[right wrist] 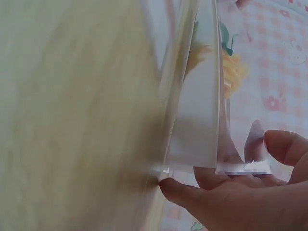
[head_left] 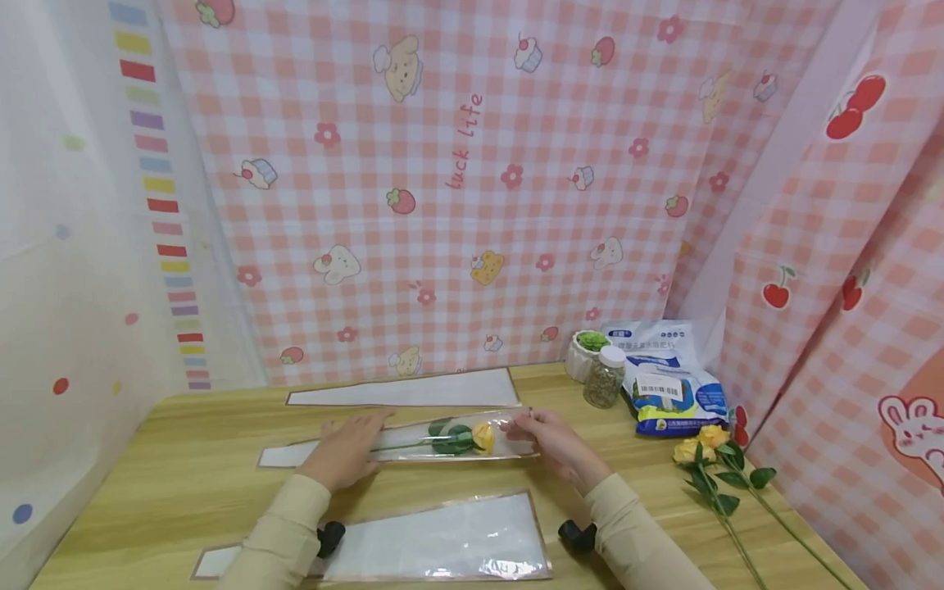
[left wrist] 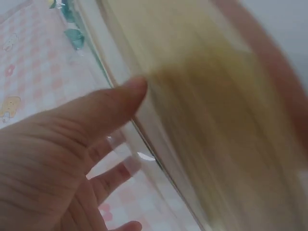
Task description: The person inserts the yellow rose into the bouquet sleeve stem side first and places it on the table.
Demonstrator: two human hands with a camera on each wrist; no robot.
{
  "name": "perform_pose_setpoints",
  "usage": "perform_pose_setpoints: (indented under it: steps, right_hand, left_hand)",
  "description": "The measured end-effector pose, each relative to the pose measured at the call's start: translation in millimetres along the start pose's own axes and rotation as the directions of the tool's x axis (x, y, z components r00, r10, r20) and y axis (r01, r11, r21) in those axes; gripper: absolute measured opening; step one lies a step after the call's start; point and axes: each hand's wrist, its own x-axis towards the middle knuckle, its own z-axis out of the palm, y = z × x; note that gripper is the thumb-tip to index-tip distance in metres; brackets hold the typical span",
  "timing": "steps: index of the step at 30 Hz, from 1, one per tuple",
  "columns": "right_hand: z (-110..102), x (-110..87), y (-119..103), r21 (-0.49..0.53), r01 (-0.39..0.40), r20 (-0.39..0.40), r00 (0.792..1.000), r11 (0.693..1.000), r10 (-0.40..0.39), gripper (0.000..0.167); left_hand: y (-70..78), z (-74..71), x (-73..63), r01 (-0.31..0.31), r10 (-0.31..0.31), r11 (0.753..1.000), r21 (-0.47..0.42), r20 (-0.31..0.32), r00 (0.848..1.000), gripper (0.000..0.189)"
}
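Observation:
A yellow artificial-looking rose (head_left: pixel 483 437) with green leaves lies inside a long clear plastic flower sleeve (head_left: pixel 424 456) with a white panel, at mid-table. Across the sleeve's narrower part reaches my left hand (head_left: pixel 347 451). In the left wrist view its thumb (left wrist: pixel 108 106) lies at the sleeve's edge, with the fingers on the other side, behind the film. At the wide end my right hand (head_left: pixel 553 441) holds the film near the blossom. The right wrist view shows its fingers around the sleeve's end (right wrist: pixel 243 167); the blossom (right wrist: pixel 233 74) is further in.
Two more flat sleeves lie on the table, one behind (head_left: pixel 413 390) and one in front (head_left: pixel 442 541). At right are two yellow roses (head_left: pixel 696 449), a printed bag (head_left: pixel 671 401), a lidded jar (head_left: pixel 605 381) and a white pot (head_left: pixel 581 359). Checked cloth (head_left: pixel 472 221) hangs behind.

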Motion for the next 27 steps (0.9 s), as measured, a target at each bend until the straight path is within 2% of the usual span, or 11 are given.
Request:
perform_pose_setpoints:
  steps: [7,10,15,22,25,27]
  right_hand:
    - [-13.2,2.3,5.4,0.023,0.086,0.025,0.996,0.996,-0.087,0.02]
    - [-13.8,4.1,5.2,0.007,0.06,0.017,0.998,0.998,-0.06,0.017]
    - [-12.3,6.5,3.1,-0.017,0.011,-0.056,0.998,1.0,-0.011,0.018]
    - [-16.6,3.9,-1.7,-0.141,0.023,-0.129,0.991,0.99,-0.042,0.033]
    - [-20.9,2.2,-3.3,-0.221,0.062,-0.161,0.982,0.973,-0.099,0.042]
    - [-23.2,-1.2,-7.0,-0.309,0.082,-0.185,0.972,0.947,-0.145,0.044]
  left_hand:
    - [4.5,-3.3,5.2,0.017,-0.017,1.0,0.01,0.009,1.0,0.081]
    - [3.8,-4.0,5.4,0.029,-0.029,1.0,0.009,0.018,0.999,0.081]
    - [2.2,-4.5,2.9,0.028,-0.028,1.0,-0.003,0.008,1.0,0.079]
    - [4.2,-13.6,-11.7,0.015,-0.015,1.0,-0.023,-0.012,1.0,0.068]
    - [7.4,-19.2,-22.5,0.006,-0.004,0.998,-0.068,0.026,1.0,0.06]
    - [9.2,-21.5,-30.4,0.002,0.005,0.994,-0.111,0.067,0.998,0.057]
